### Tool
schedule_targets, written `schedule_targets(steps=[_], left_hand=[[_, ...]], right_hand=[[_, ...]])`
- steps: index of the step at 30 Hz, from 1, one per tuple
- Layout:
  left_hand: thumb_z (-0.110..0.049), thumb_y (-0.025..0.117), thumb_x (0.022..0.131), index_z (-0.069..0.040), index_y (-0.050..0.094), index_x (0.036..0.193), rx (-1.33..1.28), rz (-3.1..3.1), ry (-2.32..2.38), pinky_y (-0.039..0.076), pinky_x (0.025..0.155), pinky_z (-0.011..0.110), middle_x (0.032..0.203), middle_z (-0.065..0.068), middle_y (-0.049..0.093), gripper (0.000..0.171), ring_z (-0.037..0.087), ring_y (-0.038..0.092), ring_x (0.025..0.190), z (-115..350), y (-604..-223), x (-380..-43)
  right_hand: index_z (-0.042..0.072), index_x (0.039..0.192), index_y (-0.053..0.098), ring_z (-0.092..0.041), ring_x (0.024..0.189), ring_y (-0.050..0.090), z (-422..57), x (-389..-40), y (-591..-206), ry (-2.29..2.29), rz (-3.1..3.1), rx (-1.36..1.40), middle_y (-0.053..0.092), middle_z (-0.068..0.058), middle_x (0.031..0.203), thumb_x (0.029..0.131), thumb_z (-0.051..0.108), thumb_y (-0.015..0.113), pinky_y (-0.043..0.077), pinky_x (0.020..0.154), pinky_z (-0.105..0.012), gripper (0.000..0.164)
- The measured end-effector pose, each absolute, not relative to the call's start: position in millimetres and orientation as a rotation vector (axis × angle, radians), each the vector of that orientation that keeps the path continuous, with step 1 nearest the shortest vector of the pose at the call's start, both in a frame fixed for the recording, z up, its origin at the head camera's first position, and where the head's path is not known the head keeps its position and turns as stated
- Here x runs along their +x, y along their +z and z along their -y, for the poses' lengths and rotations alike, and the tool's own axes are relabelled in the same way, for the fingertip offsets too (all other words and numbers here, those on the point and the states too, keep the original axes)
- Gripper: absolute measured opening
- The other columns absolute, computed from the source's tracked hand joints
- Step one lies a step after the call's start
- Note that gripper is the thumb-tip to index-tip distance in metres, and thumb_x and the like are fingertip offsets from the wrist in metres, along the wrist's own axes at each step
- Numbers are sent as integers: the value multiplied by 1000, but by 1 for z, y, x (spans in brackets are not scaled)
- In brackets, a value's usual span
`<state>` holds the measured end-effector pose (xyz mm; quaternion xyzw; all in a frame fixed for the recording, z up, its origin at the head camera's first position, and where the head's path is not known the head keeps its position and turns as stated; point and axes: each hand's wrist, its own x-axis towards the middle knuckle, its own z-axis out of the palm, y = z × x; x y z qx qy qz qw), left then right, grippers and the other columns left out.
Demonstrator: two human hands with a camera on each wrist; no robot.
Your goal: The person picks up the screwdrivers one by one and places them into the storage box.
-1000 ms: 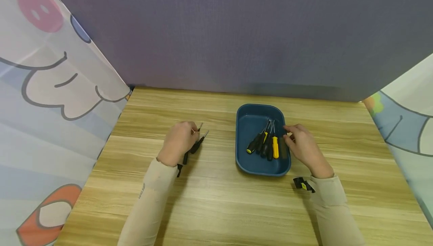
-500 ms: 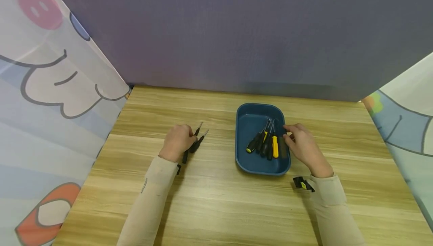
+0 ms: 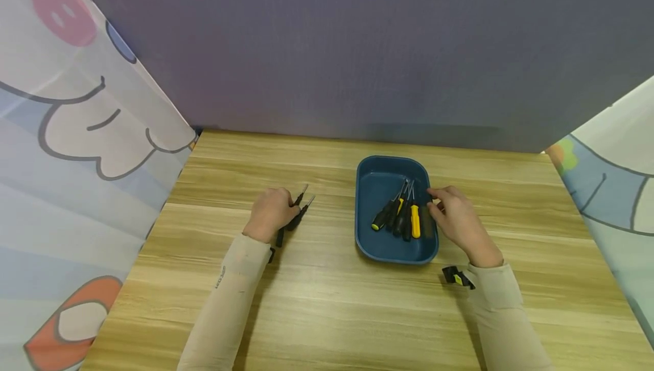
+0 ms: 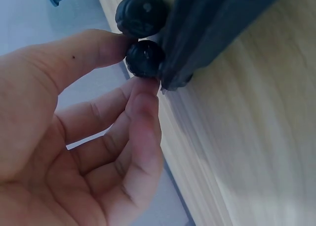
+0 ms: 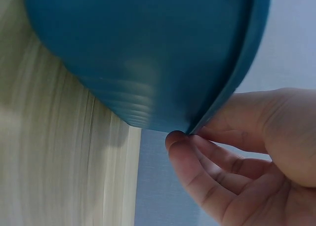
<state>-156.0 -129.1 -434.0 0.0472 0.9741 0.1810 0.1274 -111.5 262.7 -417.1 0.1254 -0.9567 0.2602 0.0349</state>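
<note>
In the head view my left hand [image 3: 271, 212] is at the left of the table, beside black-handled screwdrivers [image 3: 294, 223] whose metal tips point away. Seen from the left wrist, thumb and fingers pinch a round black screwdriver handle [image 4: 144, 59]. A second handle [image 4: 141, 13] sits right against it, and a long dark bar [image 4: 217, 28] crosses close to the camera. My right hand [image 3: 457, 218] grips the right rim of a blue tray [image 3: 373, 189], with thumb and fingers on its edge [image 5: 242, 58]. Black screwdrivers [image 3: 401, 220] and a yellow-handled one [image 3: 416, 223] lie inside the tray.
Under everything is a wood-grain table [image 3: 332, 308]. A grey panel [image 3: 347, 64] rises along its back edge. Cartoon-printed cloth [image 3: 76, 206] hangs at the left, and more of it [image 3: 623, 178] at the right.
My left hand has shifted slightly right and settled lower over the screwdrivers, and its fingers have closed in. The right hand and the tray stay in place.
</note>
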Motion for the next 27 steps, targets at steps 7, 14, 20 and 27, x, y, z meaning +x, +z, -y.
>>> schedule_targets(steps=[7,14,20,27], left_hand=[[-25,75,89,-12,55,56,145,-2832,581,35,37,23,51,-2,45,41,10,40,42,127,-431,-158],[-31,74,89,-17,45,50,221,-2890,565,27,37,23,45,-9,30,51,8,30,41,117,-412,-160],[-32,72,90,-20,42,49,330,-2890,601,23,38,22,43,-11,27,52,6,27,38,100,-398,-161],[-31,71,89,-20,42,51,472,-2888,664,22,39,22,44,-12,28,49,5,27,40,67,-380,-164]], right_hand=[[-14,131,55,-36,85,64,-262,-111,-415,820,2957,384,56,-31,116,98,0,57,55,67,-48,36],[-14,131,55,-36,84,64,-262,-111,-414,816,2955,383,56,-31,116,98,-1,57,55,68,-49,36],[-14,130,55,-37,85,64,-260,-110,-414,811,2951,385,56,-31,115,98,-1,58,55,68,-49,35],[-15,130,56,-37,85,65,-260,-111,-414,806,2946,381,56,-32,115,98,-1,57,55,69,-50,35]])
